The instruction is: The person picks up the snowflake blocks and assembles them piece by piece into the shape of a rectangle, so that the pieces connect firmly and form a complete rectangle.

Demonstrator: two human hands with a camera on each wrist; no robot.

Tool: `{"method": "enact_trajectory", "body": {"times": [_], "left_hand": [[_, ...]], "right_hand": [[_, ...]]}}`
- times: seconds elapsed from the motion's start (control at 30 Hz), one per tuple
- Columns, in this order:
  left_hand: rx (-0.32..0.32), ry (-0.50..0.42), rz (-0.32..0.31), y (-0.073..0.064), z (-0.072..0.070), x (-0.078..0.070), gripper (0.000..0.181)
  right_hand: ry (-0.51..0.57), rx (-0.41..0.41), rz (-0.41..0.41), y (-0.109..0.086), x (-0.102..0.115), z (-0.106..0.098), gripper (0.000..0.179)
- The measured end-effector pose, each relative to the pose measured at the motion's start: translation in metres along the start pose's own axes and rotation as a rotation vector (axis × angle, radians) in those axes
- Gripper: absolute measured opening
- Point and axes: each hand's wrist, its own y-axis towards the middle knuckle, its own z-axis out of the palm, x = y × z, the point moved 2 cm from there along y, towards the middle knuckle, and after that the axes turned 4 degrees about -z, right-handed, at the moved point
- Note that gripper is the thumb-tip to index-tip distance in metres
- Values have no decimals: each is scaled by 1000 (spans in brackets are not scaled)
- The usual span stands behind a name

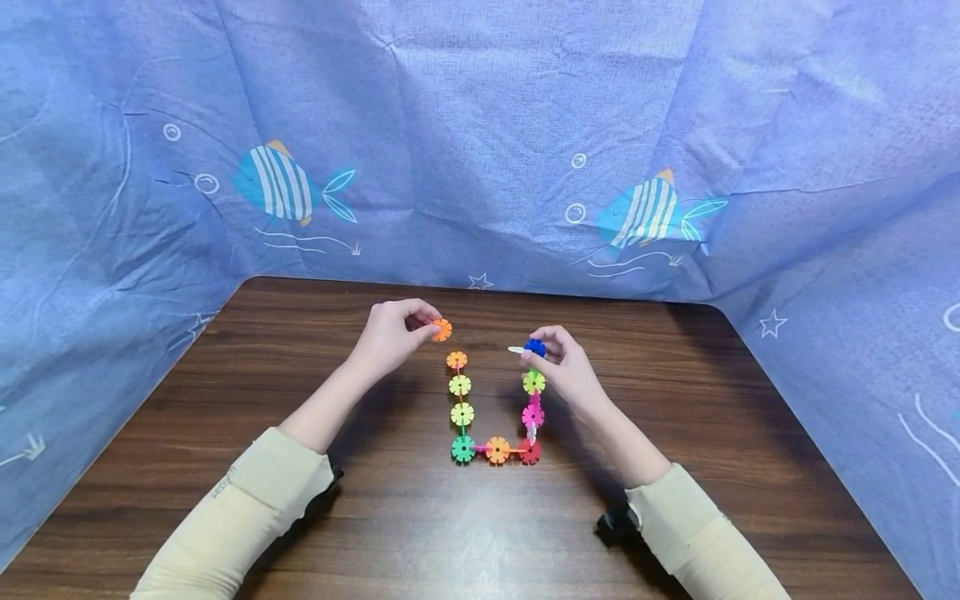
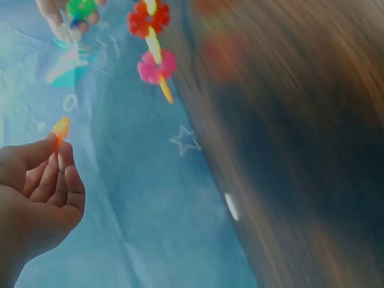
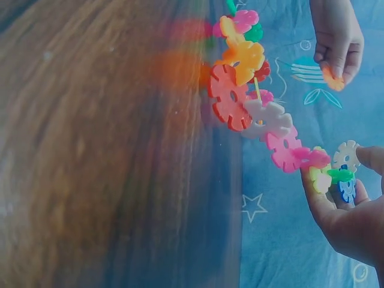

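Observation:
My left hand point(image 1: 390, 337) pinches an orange interlocking disc point(image 1: 442, 330) by its edge, between thumb and fingers. That disc is above the top left end of a U-shaped chain of notched plastic discs, whose near corners are a green disc point(image 1: 462, 449) and a red disc point(image 1: 529, 452). At the chain's right end, my right hand point(image 1: 572, 377) holds the blue disc point(image 1: 535, 347) and a white disc point(image 1: 516, 350) joined to it, which points left. In the right wrist view the thumb lies at the white disc point(image 3: 346, 156), with fingers behind the blue one.
The chain's left arm ends in an orange disc point(image 1: 457, 359), below my left hand. Everything is over a dark wooden table point(image 1: 225, 400). A blue fish-print cloth point(image 1: 480, 167) hangs behind and beside the table. Dark wrist devices point(image 1: 618, 527) show under the sleeves.

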Motion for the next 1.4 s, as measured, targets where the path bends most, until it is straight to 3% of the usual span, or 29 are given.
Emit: {"method": "enact_trajectory", "body": {"times": [0.27,0.6,0.83,1.07,1.4], "left_hand": [[-27,-74,-36,-7,12,-18,10],[-9,-228,-153,-13,33,-26,11],[18,-290,-175,-14,45,-31,10],[18,-284,-156,-13,53,-35,10],[28,-298,-133,-15,56,-39,9]], "right_hand": [[64,3,14,-1,3,2,37],[86,25,-17,-1,7,4,36],[92,51,14,-3,11,5,35],[89,79,29,-5,14,6,36],[61,107,5,-5,15,6,35]]}}
